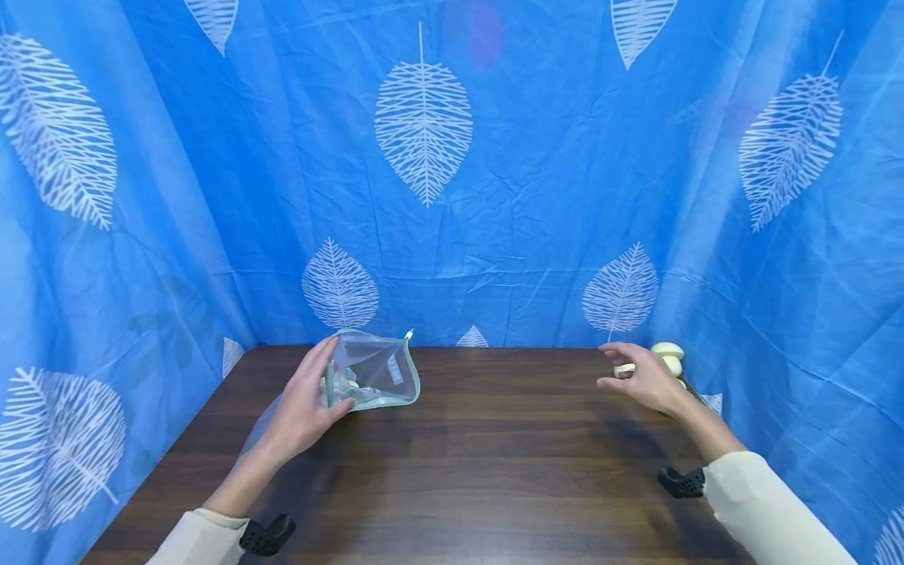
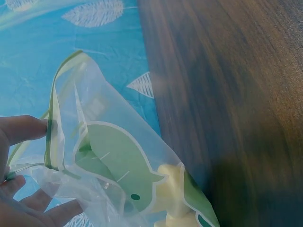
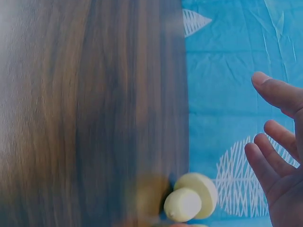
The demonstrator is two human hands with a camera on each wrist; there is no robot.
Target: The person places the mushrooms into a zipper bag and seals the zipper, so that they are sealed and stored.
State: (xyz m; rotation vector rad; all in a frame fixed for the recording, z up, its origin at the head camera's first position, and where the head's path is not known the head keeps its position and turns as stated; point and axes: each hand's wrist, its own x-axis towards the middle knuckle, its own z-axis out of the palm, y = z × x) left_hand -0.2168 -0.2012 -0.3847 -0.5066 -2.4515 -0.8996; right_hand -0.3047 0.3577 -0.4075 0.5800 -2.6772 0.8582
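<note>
My left hand holds a clear zip bag with a pale green edge by its mouth, fingers and thumb spread on either side of the opening. Pale yellow pieces lie inside, and a green leaf-like print shows on its side in the left wrist view. At the table's back right, my right hand hovers with fingers parted, beside several pale yellow rounded pieces. In the right wrist view, two such pieces show below the hand, apart from its fingers.
A dark brown wooden table spans the space between the hands. Blue cloth with white leaf prints hangs behind it and on both sides. Each wrist bears a black strap mount.
</note>
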